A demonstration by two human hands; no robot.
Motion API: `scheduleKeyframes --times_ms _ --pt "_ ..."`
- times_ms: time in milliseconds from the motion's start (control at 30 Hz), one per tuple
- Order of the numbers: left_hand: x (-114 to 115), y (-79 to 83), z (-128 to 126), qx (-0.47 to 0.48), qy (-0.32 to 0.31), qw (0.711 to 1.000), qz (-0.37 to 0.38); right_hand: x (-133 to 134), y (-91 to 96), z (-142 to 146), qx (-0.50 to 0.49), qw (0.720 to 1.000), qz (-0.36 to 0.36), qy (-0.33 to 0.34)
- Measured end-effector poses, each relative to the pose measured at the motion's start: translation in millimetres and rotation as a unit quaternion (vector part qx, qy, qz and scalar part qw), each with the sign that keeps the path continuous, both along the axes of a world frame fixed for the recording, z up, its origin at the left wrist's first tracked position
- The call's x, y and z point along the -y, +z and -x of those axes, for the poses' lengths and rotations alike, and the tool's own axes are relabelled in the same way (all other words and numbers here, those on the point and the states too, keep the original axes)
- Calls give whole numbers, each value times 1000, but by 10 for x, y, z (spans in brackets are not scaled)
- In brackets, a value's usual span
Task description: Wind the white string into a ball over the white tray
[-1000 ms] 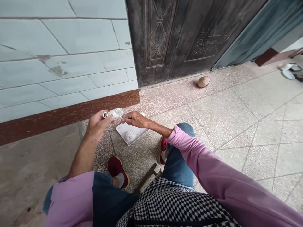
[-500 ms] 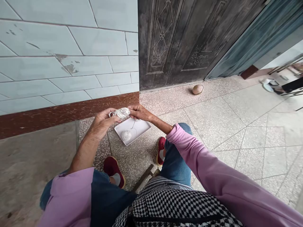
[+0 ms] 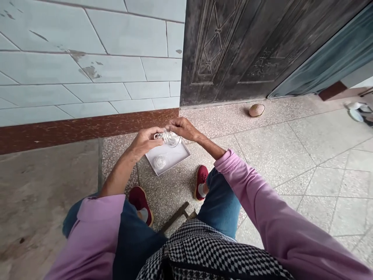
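Observation:
A bundle of white yarn (image 3: 171, 138) hangs over the box, its loops loose at the right side. My left hand (image 3: 147, 139) grips its left end between thumb and fingers. Above the bundle, my right hand (image 3: 184, 127) is closed in a pinch at its upper edge, on a strand of the yarn as far as I can see. Below both hands, a shallow white box (image 3: 175, 160) rests on the floor. In it lies a round ball of white yarn (image 3: 160, 161), from which a thin strand seems to run.
A pale tiled wall (image 3: 101, 70) with a reddish-brown base strip stands ahead, beside a dark carved door (image 3: 227, 46). A rounded tan object (image 3: 257, 110) sits on the floor by the door. My red shoes (image 3: 140, 202) flank the box, and a wooden bar (image 3: 176, 217) shows between my legs.
My right hand has moved from the bundle's right end to above it, and loops now hang looser there. The view has shifted slightly to the left.

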State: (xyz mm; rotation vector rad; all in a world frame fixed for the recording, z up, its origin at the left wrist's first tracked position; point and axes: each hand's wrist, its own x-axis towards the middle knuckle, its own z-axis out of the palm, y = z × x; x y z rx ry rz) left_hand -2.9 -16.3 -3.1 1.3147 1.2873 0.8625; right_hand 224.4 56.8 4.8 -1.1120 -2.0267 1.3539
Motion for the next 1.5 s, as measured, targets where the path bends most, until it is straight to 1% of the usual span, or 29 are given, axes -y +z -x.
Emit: scheduleKeyframes --times_ms 100,167,233,300,367,433,500,567,633,733,833,933,1000,1067,1167,1300,1367,1433,1500 --pt "-59 -63 -59 77 69 995 -10 42 -157 14 -9 999 32 18" --pt "-119 -112 -85 78 112 990 -18 133 -233 37 6 998 52 41" --pt "-174 -146 -98 21 139 990 -25 244 -257 45 18 995 59 74" --pt "-203 -155 -99 -71 148 985 -51 332 -224 24 21 993 54 100" --pt "-195 -143 -88 -147 135 976 -83 363 -148 -19 19 995 39 95" --pt "-149 -120 -60 -172 96 976 -90 326 -55 -65 13 997 17 69" --pt "-75 -94 -11 -146 37 986 -65 243 29 -95 3 999 -4 32" --pt "8 -70 48 -91 -15 995 -27 152 87 -93 -11 1000 -8 -3" --pt "81 -50 96 -22 -37 999 -5 92 107 -56 -26 999 5 -26" --pt "145 -39 117 88 -28 996 -14 85 73 44 -46 998 33 -24" --pt "135 -72 94 160 26 986 -37 149 -1 140 -56 998 37 0" --pt "67 -155 62 162 96 980 -62 227 -68 180 -67 997 34 5" --pt "10 -226 38 150 128 977 -75 268 -96 178 -85 995 57 -12" --pt "-40 -289 11 132 145 977 -85 296 -105 165 -111 989 96 -36" --pt "-78 -329 -24 113 131 980 -103 310 -74 139 -149 976 144 -67" --pt "-62 -274 -34 137 47 985 -96 296 8 98 -157 972 154 -80" --pt "-50 -244 -36 125 22 988 -86 292 24 74 -149 974 155 -75" --pt "-40 -235 -56 94 23 991 -89 298 8 55 -148 974 154 -70" --pt "-27 -243 -96 54 32 992 -109 313 -30 53 -151 975 149 -73"
